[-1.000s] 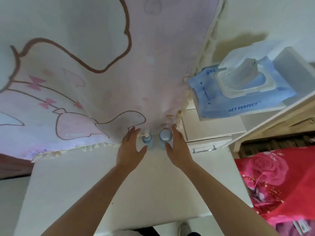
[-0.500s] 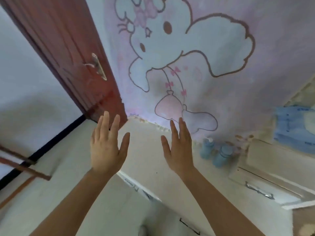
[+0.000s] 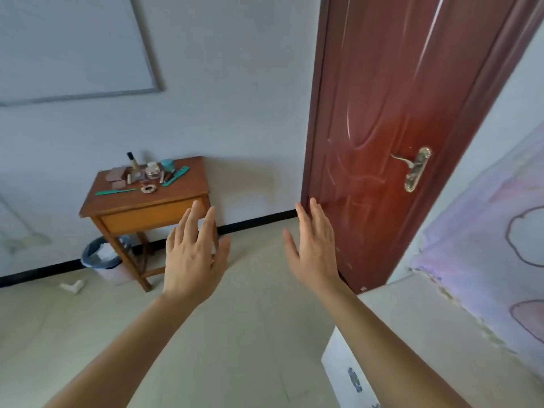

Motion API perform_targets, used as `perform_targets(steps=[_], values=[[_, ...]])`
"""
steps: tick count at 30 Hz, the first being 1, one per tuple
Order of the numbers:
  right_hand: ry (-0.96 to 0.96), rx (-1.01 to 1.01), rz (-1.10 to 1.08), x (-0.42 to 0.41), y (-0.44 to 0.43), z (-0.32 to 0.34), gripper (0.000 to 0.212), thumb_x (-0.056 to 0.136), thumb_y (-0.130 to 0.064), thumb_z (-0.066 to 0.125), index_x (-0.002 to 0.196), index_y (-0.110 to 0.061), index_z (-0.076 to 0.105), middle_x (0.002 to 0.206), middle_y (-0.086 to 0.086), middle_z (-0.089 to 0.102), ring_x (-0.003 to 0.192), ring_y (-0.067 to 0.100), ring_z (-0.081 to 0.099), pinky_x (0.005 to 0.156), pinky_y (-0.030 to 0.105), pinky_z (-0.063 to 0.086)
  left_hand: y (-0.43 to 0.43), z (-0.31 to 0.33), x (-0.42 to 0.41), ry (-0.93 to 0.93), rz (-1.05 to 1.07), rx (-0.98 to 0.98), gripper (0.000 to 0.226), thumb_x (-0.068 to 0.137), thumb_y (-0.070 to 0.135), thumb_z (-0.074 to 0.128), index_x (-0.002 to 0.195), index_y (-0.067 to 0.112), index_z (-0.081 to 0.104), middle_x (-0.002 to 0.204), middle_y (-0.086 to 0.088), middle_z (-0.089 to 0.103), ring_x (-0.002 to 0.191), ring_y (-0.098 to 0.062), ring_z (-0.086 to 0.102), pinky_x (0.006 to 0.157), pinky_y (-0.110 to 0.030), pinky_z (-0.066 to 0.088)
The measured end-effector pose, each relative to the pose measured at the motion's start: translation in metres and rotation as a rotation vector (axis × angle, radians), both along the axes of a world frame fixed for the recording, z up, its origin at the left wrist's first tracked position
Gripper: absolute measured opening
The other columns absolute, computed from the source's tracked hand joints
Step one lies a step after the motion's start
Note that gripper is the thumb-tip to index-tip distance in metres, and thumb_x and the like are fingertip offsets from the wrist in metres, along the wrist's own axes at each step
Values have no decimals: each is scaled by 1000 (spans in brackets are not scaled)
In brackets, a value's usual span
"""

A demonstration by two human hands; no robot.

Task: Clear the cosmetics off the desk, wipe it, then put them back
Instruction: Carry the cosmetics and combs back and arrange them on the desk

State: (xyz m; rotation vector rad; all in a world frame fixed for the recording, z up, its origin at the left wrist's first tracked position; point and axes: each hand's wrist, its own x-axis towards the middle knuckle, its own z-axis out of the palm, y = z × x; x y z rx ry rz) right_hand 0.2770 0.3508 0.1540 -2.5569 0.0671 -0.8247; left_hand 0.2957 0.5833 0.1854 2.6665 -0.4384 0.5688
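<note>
Both hands are raised in mid-air with fingers straight and spread, holding nothing: the left hand overlaps the front right corner of the wooden desk in view, and the right hand is in front of the red-brown door. The cosmetics are clustered along the desk's back edge, with a green comb by them and a long thin comb nearer the left edge. A lined bin stands by the desk's front left leg. Bare floor lies between the hands and the desk. A white cabinet sits at lower right under a patterned cloth.
</note>
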Motion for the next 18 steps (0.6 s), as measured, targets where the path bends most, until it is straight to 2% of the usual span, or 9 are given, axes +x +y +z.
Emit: perform_targets(steps=[4,7,14,18], values=[[0,-26,103,70,69,9,54,101,-37,47,148,-12,38,157,19,27,146,32,25,117,44,27,71,3,46,28,125,-3,59,100,52,33,151,22,27,161,-8,18,147,-30,18,115,-55,22],[25,-22,168,111,102,7,56,102,-40,45,150,-13,35,159,17,24,148,29,21,118,44,26,104,4,76,32,201,-18,60,100,53,34,150,21,28,161,-9,20,146,-32,21,114,-56,24],[84,-29,268,223,146,-12,56,104,-46,33,152,-17,30,162,15,17,151,27,12,120,47,20,143,-9,168,57,292,-14,61,98,51,37,150,20,29,160,-11,21,145,-34,24,114,-57,26],[108,-26,329,308,161,-18,58,104,-47,29,156,-23,20,164,11,7,152,25,2,122,49,9,156,-10,240,67,343,30,61,98,52,34,150,21,29,161,-10,21,145,-33,24,115,-56,24]])
